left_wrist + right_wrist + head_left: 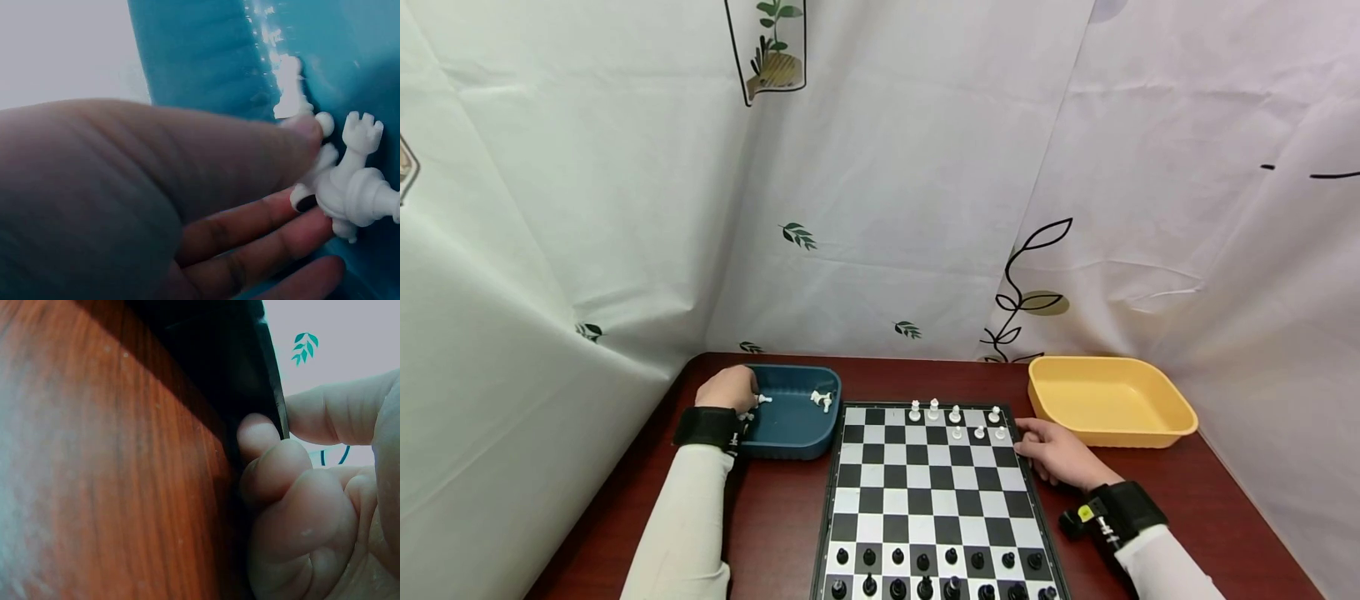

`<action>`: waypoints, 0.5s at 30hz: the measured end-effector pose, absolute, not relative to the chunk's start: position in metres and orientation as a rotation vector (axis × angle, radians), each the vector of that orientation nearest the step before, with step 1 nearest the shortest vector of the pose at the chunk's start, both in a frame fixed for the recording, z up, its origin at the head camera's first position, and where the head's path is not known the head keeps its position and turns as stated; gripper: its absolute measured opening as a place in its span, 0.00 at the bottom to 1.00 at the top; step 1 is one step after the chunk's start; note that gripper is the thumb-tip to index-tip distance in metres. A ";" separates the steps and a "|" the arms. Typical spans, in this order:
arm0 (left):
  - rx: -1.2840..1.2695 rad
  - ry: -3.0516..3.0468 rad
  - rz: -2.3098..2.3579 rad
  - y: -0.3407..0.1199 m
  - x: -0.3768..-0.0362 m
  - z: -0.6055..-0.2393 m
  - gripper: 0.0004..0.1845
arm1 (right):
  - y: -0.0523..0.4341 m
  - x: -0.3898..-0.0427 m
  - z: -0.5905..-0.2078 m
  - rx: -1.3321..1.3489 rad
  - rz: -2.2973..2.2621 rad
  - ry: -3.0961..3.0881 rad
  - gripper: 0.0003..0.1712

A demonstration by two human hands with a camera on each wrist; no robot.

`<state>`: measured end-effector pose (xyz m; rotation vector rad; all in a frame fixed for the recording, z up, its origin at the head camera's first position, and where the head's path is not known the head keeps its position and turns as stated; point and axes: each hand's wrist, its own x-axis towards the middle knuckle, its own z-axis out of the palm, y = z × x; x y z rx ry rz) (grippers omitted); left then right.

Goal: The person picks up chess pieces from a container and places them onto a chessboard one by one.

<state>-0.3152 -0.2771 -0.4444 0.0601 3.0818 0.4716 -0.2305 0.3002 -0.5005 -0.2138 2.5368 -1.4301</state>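
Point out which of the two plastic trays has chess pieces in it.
The dark blue plastic tray left of the chessboard: white pieces lie inside, at the left hand. The yellow tray holds none.

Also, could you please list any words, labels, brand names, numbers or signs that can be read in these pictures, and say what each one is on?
None: no view shows readable text.
The curtain bears only printed leaves and line drawings, no letters.
The yellow tag on the right wrist strap is too small to read.
The chessboard, blue tray and yellow tray show no markings.
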 end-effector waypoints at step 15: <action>0.042 3.112 0.439 -0.271 -0.310 -0.441 0.06 | 0.301 -0.232 -0.501 -0.218 -1.427 2.534 0.38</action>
